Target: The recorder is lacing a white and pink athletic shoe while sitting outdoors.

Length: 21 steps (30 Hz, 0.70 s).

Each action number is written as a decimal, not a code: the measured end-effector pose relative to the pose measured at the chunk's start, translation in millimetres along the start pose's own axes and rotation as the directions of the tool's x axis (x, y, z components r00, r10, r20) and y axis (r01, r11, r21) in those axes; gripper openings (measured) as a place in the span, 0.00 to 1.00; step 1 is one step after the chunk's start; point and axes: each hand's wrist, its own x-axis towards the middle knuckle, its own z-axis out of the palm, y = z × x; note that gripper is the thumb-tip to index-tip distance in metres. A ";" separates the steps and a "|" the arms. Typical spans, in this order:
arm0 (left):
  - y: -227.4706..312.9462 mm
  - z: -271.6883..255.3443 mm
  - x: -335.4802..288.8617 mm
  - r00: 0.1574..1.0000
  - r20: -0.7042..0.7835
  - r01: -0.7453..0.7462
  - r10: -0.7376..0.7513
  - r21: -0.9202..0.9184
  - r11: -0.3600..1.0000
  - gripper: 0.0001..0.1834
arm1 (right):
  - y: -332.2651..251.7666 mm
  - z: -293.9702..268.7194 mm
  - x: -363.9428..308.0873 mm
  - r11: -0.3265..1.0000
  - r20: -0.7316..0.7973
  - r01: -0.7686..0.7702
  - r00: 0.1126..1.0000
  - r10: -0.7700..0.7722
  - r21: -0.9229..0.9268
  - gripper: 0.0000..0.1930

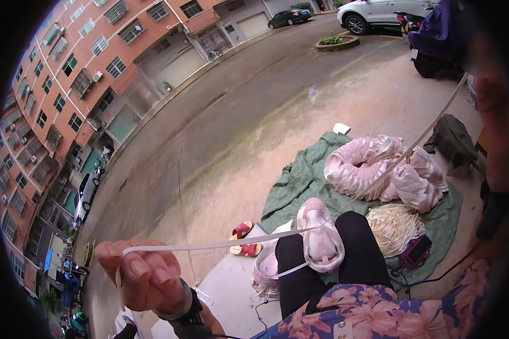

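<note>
A pink and white sneaker [320, 240] rests between my knees, its toe pointing away from me. From its lacing a white shoelace [220, 244] runs out taut to both sides. At the lower left, my left hand [147, 278] is closed, with one end looped over its curled fingers. My right hand [485, 59] is raised at the upper right edge, dim and blurred. The other stretch of lace rises straight to it and appears gripped there. Beside my left thigh lies another pink and white shoe [264, 265], partly hidden by my leg.
A green cloth [299, 181] carries a heap of pink and white shoes [353, 169], a pile of cream laces [395, 229] and a dark phone-like device [418, 250] with a cable. Red sandals [245, 250] lie left. A dark bag [452, 141] and a covered scooter [435, 42] stand right.
</note>
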 end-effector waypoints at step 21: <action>-191.7 -1.9 -123.9 0.445 -0.130 0.895 -0.886 0.026 0.446 0.11 | 317.8 -8.9 -119.9 0.807 0.011 -0.270 0.946 0.324 -0.525 0.07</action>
